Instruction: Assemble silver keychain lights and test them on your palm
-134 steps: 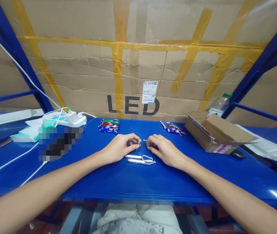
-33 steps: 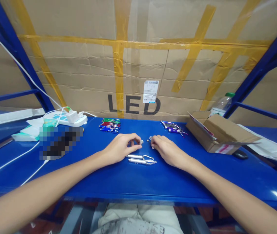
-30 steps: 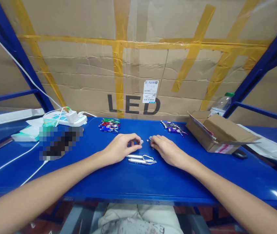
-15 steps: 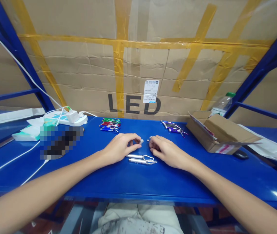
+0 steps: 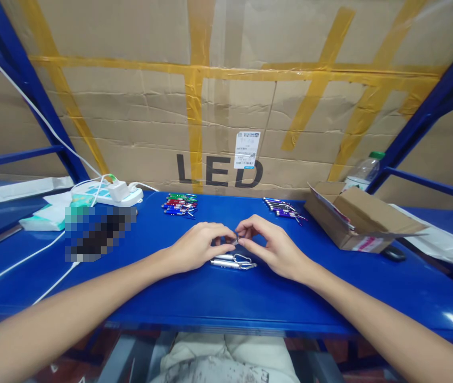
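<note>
My left hand (image 5: pixel 200 246) and my right hand (image 5: pixel 268 246) meet fingertip to fingertip over the blue table (image 5: pixel 226 298). Both pinch a small silver part (image 5: pixel 235 239) between them; I cannot make out what it is. Just below the fingers lie two silver keychain flashlights (image 5: pixel 232 261) with carabiner clips, side by side on the table.
A pile of coloured flashlights (image 5: pixel 180 205) lies at the back centre-left, a purple and silver pile (image 5: pixel 283 208) at the back right. An open cardboard box (image 5: pixel 356 218) and a plastic bottle (image 5: pixel 362 170) stand right. A white power strip (image 5: pixel 106 195) with cables sits left.
Both hands have lifted a little and come together; the fingertips, apart half a second ago, now touch around the small silver part.
</note>
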`<state>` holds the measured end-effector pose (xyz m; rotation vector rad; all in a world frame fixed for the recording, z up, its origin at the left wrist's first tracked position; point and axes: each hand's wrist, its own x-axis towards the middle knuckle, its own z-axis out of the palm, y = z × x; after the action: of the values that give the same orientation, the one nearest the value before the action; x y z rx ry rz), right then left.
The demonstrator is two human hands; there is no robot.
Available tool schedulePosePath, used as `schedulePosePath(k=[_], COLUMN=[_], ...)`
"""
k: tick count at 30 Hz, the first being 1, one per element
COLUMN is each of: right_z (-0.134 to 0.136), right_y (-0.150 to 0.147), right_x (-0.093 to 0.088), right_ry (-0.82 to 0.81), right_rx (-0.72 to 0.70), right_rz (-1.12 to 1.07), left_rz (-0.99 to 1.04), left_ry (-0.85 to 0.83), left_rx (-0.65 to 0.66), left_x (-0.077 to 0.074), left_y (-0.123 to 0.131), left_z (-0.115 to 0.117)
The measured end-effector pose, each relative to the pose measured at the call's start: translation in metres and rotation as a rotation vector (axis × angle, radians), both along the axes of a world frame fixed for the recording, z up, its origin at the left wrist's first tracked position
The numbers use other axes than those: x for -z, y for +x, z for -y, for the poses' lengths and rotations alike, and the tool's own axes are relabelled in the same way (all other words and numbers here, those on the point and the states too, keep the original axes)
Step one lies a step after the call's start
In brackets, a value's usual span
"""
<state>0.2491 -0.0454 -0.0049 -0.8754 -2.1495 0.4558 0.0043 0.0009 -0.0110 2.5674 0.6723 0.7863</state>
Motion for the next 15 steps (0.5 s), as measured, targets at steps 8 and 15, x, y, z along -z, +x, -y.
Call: schedulePosePath(k=[8, 15], right_z=[0.001, -0.0046], right_y=[0.0016, 0.0042], right_x=[-0.0013, -0.0014], right_ry=[0.029, 0.106], right_rx=[-0.012, 0.125], right_rz=[0.021, 0.018], left_rz=[0.005, 0.066], left_ry=[-0.012, -0.031], left_rx=[-0.001, 0.016], left_x=[-0.0008, -0.002], left_y=[-0.0007, -0.0015], left_z=[-0.0005, 0.0009])
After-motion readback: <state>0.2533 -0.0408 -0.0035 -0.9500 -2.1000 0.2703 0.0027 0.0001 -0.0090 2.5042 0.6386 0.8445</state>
